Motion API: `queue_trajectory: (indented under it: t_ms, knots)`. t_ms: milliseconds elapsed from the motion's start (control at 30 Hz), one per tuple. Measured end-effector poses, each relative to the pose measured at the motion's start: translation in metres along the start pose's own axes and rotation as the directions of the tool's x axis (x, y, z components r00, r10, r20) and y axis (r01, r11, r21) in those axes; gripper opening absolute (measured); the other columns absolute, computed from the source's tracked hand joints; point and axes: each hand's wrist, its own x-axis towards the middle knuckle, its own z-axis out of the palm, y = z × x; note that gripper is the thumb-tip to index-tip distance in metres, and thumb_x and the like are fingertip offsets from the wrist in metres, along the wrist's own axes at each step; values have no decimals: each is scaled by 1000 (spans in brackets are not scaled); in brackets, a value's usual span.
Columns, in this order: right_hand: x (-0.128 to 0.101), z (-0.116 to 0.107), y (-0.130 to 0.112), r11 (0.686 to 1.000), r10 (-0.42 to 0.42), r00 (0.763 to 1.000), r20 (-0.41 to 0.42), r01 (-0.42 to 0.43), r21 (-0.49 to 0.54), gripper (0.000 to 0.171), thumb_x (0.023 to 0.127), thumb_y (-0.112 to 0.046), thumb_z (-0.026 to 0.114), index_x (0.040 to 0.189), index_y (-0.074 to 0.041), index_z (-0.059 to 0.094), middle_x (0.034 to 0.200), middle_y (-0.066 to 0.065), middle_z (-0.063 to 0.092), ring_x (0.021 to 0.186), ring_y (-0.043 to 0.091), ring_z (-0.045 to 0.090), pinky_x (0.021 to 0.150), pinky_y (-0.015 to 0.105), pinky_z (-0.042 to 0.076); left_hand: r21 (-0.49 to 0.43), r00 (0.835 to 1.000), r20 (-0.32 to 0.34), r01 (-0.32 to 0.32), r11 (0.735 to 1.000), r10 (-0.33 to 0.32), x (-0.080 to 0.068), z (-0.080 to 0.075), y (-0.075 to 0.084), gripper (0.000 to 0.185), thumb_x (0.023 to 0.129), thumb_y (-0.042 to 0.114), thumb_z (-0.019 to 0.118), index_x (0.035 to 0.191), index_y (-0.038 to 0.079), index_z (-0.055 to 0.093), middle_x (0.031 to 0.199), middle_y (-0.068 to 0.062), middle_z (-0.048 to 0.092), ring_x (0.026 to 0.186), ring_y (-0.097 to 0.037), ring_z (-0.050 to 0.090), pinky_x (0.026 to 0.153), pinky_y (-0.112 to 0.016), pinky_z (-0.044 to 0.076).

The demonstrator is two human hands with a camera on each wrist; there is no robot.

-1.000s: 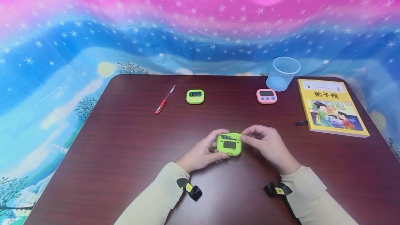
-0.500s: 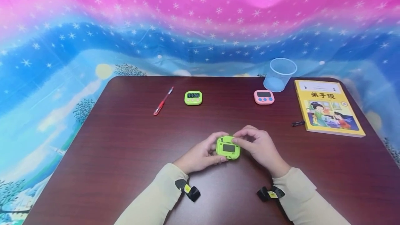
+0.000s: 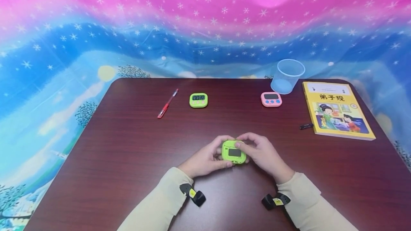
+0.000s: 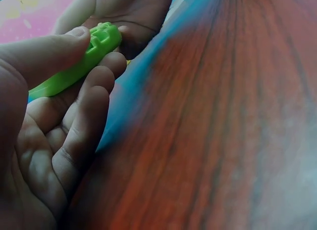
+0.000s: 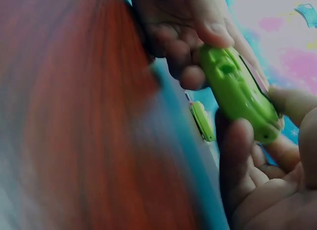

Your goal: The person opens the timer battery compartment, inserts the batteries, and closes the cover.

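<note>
The left hand (image 3: pixel 205 159) curls round the left edge of a rounded-square green plastic timer (image 3: pixel 234 152), held back-up just above the glossy dark wood-grain bench (image 3: pixel 128 145) at its 6 o'clock side. The right hand (image 3: pixel 263 154) pinches the timer's right edge, thumb on its smooth back. A slim red pen (image 3: pixel 167 104) lies toward 11 o'clock.

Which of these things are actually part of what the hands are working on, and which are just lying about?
In hand:
green timer, back side up, held by left hand and right hand

Lying about:
second green timer
pink timer
red pen
clear cup
yellow book
small black piece
</note>
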Motion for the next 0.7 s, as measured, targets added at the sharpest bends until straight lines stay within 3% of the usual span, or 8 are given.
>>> queue_trajectory:
  t_ms: [167,333,533,700]
  knots:
    - [-1,7,0,997,38,997,60,-42,65,41,104,-37,56,121,0,63,72,10,70,59,26,68,51,41,60,48,999,-54,5,999,-2,0,1,-1,71,94,8,71,152,19,31,110,-4,73,80,-11,68,71,-27,59]
    - [1,12,0,998,25,1000,-4,-25,66,36,104,-36,56,115,-3,65,68,9,67,54,25,65,49,39,58,-8,989,-129,68,998,-69,0,4,1,68,98,13,67,155,17,30,96,-8,72,67,-15,65,60,-32,59]
    - [2,12,1,1000,-17,1000,-12,17,11,32,103,-35,58,113,-6,68,70,7,66,52,23,62,46,35,55,-31,957,-260,127,991,-131,7,12,5,30,107,31,49,133,17,53,75,-11,68,57,-22,64,49,-39,58]
    - [1,14,2,1000,-23,998,-52,24,19,31,103,-36,58,110,-8,69,67,7,66,50,24,62,45,37,55,12,923,-364,140,990,-126,12,17,5,28,108,38,43,122,20,60,73,-5,66,52,-21,63,44,-39,56]
